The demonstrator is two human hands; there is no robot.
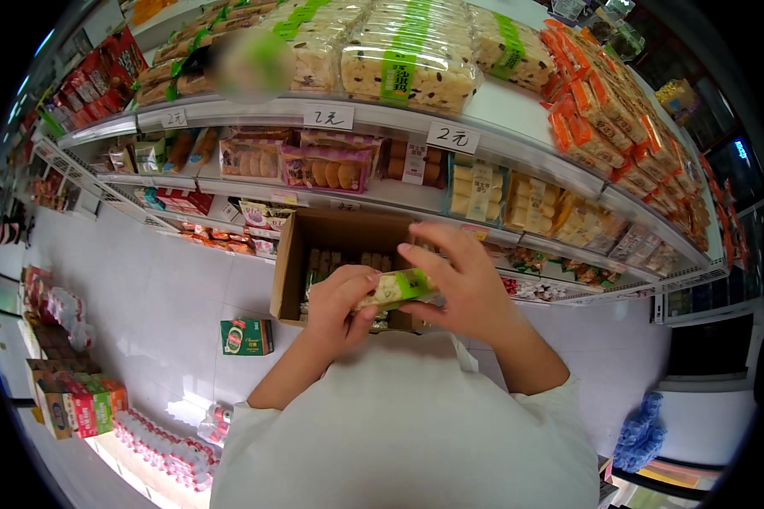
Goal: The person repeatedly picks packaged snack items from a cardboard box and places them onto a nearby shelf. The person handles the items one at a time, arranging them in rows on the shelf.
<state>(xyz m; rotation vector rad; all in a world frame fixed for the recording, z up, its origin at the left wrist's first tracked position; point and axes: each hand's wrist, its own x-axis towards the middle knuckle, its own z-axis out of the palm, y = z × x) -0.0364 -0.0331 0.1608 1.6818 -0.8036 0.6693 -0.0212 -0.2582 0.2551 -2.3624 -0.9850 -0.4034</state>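
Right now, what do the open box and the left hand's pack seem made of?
Box: matte brown, likely cardboard, going by its plain, stiff look. Pack: glossy-looking, probably clear plastic film, seemingly see-through beside its green band.

Left camera of a head-worn pair, wide fisheye; we look steeply down and forward over the white shirt, which fills the lower middle. Left hand, right hand and carton sit close below us, mid-view. Ahead, shelving crosses the upper part, its edges bowing toward the rim. Pale floor lies farther down on both sides; we see black around the corners
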